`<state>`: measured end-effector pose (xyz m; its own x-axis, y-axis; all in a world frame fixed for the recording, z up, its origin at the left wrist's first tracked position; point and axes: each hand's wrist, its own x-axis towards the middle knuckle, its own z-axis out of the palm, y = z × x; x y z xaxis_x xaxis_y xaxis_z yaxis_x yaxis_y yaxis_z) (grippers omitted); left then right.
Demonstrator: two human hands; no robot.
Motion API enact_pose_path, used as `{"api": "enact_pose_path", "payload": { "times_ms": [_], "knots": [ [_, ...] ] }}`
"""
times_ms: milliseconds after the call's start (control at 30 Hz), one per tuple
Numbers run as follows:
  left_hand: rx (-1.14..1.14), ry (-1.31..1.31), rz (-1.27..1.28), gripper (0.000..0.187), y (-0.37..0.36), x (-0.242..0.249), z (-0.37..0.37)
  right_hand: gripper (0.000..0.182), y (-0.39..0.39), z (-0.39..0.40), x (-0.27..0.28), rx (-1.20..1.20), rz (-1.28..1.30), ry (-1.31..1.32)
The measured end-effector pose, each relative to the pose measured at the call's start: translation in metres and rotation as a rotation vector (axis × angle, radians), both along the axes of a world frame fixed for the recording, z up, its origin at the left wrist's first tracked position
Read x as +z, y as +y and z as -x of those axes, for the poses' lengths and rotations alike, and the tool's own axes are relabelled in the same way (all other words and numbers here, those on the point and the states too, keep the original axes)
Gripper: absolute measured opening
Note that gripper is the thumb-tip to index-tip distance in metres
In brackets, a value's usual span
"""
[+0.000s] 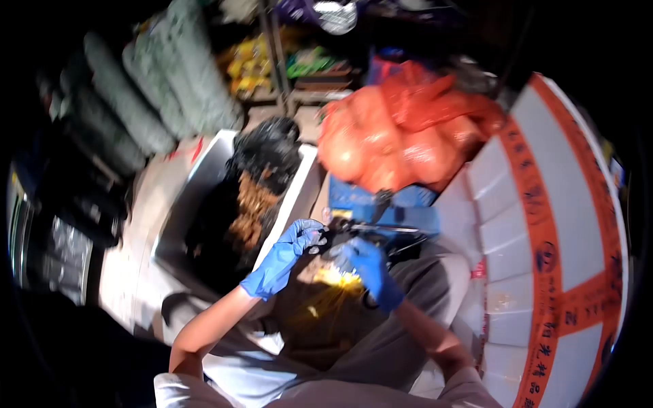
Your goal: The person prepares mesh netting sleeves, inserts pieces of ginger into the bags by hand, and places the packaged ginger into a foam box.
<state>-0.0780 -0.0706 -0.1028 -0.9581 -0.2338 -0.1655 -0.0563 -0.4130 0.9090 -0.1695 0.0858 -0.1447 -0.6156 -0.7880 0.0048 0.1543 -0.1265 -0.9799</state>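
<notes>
Both my hands wear blue gloves and are close together over my lap. My left hand (pixel 291 253) has its fingers curled in, at the edge of a small dark thing whose kind I cannot make out. My right hand (pixel 374 270) is bent inward, its fingers drawn together around something pale that is too blurred to name. Below the hands, bright yellow strands (pixel 333 280) hang or lie between my legs. Just beyond them, a dark tool-like thing with a shiny metal bar (pixel 384 228) lies across a blue box (pixel 408 216).
On the left, a white foam box (pixel 178 204) holds a black plastic bag (pixel 266 151) and brown scraps (pixel 255 207). An orange net sack (pixel 381 139) of large round things sits ahead. White boxes with orange tape (pixel 544 224) rise on the right. Full green sacks (pixel 194 75) stand far left.
</notes>
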Motion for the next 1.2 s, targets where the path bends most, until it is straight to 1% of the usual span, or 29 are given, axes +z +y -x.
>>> {"api": "enact_pose_path", "payload": {
  "times_ms": [33, 100, 133, 167, 233, 267, 300, 333, 400, 433, 467, 500, 567, 600, 633, 667, 700, 733, 767, 800, 833, 867, 900, 1000, 1033, 1100, 1133, 1167, 1200],
  "knots": [
    [0.066, -0.023, -0.067, 0.024, -0.013, -0.036, -0.013, 0.011, -0.014, 0.004, 0.001, 0.053, -0.083, -0.093],
    [0.256, -0.118, -0.131, 0.024, -0.014, -0.055, -0.041, 0.010, -0.042, -0.001, -0.015, 0.104, -0.124, 0.003],
    [0.347, -0.148, -0.146, 0.026, -0.019, -0.084, -0.048, 0.007, -0.052, -0.002, -0.019, 0.132, -0.143, -0.005],
    [0.394, -0.164, -0.353, 0.026, -0.021, -0.113, -0.055, 0.010, -0.064, -0.009, -0.037, 0.097, -0.060, -0.170],
    [0.312, -0.168, -0.566, 0.024, -0.020, -0.079, -0.056, 0.006, -0.074, -0.024, -0.045, 0.218, -0.126, -0.211],
    [0.253, -0.116, -0.551, 0.030, -0.023, -0.091, -0.056, 0.006, -0.080, -0.033, -0.047, 0.231, -0.137, -0.229],
    [0.414, -0.227, -0.380, 0.032, -0.023, -0.094, -0.048, 0.007, -0.085, -0.043, -0.047, 0.235, -0.132, -0.233],
    [0.457, -0.206, -0.348, 0.034, -0.025, -0.098, -0.041, 0.008, -0.089, -0.048, -0.050, 0.241, -0.128, -0.230],
    [0.518, -0.185, -0.336, 0.036, -0.028, -0.102, -0.035, 0.014, -0.091, -0.053, -0.053, 0.257, -0.173, -0.085],
    [0.453, -0.216, -0.345, 0.039, -0.030, -0.103, -0.035, 0.016, -0.093, -0.057, -0.052, 0.243, -0.201, 0.018],
    [0.389, -0.247, -0.352, 0.043, -0.030, -0.103, -0.037, 0.020, -0.095, -0.062, -0.052, 0.188, -0.231, 0.359],
    [0.402, -0.289, -0.271, 0.043, -0.028, -0.095, -0.041, 0.023, -0.092, -0.063, -0.049, 0.251, -0.375, 0.551],
    [0.391, -0.346, -0.131, 0.040, -0.027, -0.091, -0.048, 0.022, -0.087, -0.075, -0.075, 0.287, -0.148, 0.844],
    [0.354, -0.321, -0.101, 0.038, -0.026, -0.099, -0.053, 0.022, -0.085, -0.087, -0.079, 0.222, -0.008, 0.772],
    [0.328, -0.300, -0.109, 0.035, -0.023, -0.107, -0.056, 0.022, -0.082, -0.091, -0.082, 0.232, -0.004, 0.761],
    [0.307, -0.279, -0.150, 0.033, -0.020, -0.115, -0.061, 0.022, -0.077, -0.093, -0.083, 0.324, -0.101, 0.708],
    [0.292, -0.299, -0.257, 0.033, -0.018, -0.115, -0.063, 0.022, -0.075, -0.093, -0.076, 0.415, -0.198, 0.655],
    [0.281, -0.321, -0.363, 0.033, -0.016, -0.115, -0.066, 0.024, -0.071, -0.093, -0.075, 0.507, -0.245, 0.592],
    [0.273, -0.347, -0.468, 0.033, -0.014, -0.114, -0.069, 0.024, -0.072, -0.095, -0.071, 0.515, -0.244, 0.587],
    [0.251, -0.249, -0.072, 0.033, -0.016, -0.132, -0.073, 0.024, -0.075, -0.097, -0.064, 0.489, -0.244, 0.620],
    [0.221, -0.145, 0.325, 0.033, -0.019, -0.132, -0.075, 0.024, -0.079, -0.099, -0.054, 0.462, -0.243, 0.653],
    [0.278, -0.062, 0.550, 0.034, -0.020, -0.131, -0.078, 0.024, -0.083, -0.102, -0.041, 0.410, -0.244, 0.701],
    [0.324, -0.042, 0.529, 0.034, -0.022, -0.127, -0.074, 0.024, -0.085, -0.104, -0.043, 0.415, -0.242, 0.700],
    [0.360, -0.086, 0.250, 0.036, -0.029, -0.122, -0.064, 0.021, -0.085, -0.106, -0.054, 0.392, -0.214, 1.031],
    [0.352, -0.108, 0.178, 0.037, -0.030, -0.124, -0.060, 0.021, -0.084, -0.104, -0.055, 0.388, -0.219, 1.032],
    [0.306, -0.172, 0.052, 0.039, -0.032, -0.132, -0.053, 0.019, -0.085, -0.098, -0.055, 0.421, -0.089, 1.001],
    [0.264, -0.235, -0.020, 0.040, -0.031, -0.145, -0.050, 0.015, -0.083, -0.099, -0.050, 0.508, -0.191, 1.132],
    [0.221, -0.312, -0.094, 0.042, -0.030, -0.159, -0.048, 0.015, -0.080, -0.101, -0.052, 0.506, -0.194, 1.134],
    [0.234, -0.444, -0.213, 0.035, -0.021, -0.193, -0.048, 0.013, -0.076, -0.104, -0.060, 0.495, -0.095, 1.256]
  ]
}}
